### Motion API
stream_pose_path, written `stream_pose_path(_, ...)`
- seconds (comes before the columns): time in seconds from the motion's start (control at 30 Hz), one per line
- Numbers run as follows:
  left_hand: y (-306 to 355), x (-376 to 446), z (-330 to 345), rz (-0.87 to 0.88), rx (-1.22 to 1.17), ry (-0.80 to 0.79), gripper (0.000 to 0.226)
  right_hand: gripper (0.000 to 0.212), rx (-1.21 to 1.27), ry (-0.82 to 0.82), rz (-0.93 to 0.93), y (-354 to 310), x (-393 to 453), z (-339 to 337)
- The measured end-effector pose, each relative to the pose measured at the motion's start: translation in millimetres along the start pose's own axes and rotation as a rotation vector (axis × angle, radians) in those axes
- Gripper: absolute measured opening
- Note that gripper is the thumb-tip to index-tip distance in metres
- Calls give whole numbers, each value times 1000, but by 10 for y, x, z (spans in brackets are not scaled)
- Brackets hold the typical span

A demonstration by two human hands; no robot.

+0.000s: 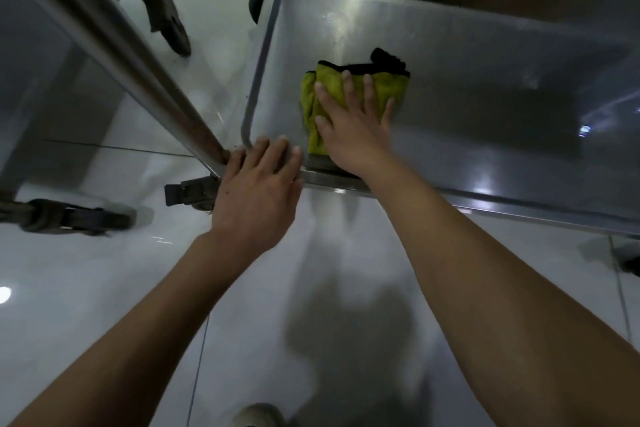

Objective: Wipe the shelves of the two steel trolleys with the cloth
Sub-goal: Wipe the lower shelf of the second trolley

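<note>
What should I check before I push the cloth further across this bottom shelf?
1. Cloth under palm: the right hand lies flat, fingers spread, on the yellow-green cloth: ok.
2. Cloth flat: it is bunched and folded at its left side: not ok.
3. Trolley braced: the left hand rests on the near left corner of the shelf, by the upright post: ok.
4. Path to the right: bare steel, nothing lying on it: ok.
5. Caster brake engaged: cannot tell.
</note>
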State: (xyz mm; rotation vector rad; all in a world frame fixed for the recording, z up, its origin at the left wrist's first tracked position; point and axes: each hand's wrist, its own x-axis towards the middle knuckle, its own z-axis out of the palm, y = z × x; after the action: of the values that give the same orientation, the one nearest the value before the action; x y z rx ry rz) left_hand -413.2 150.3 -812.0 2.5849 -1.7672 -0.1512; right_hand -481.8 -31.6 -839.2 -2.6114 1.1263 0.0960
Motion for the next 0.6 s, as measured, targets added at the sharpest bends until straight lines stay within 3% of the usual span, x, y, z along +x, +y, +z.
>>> stream_pose_path(0.33,-206,-116,-6,2,-31,-39,60,56,30,-63,-122,-946,409,82)
stream_pose_path(0.6,-248,-172,-58,-25,-50,-55,59,56,56,-45,-123,-592,335,48)
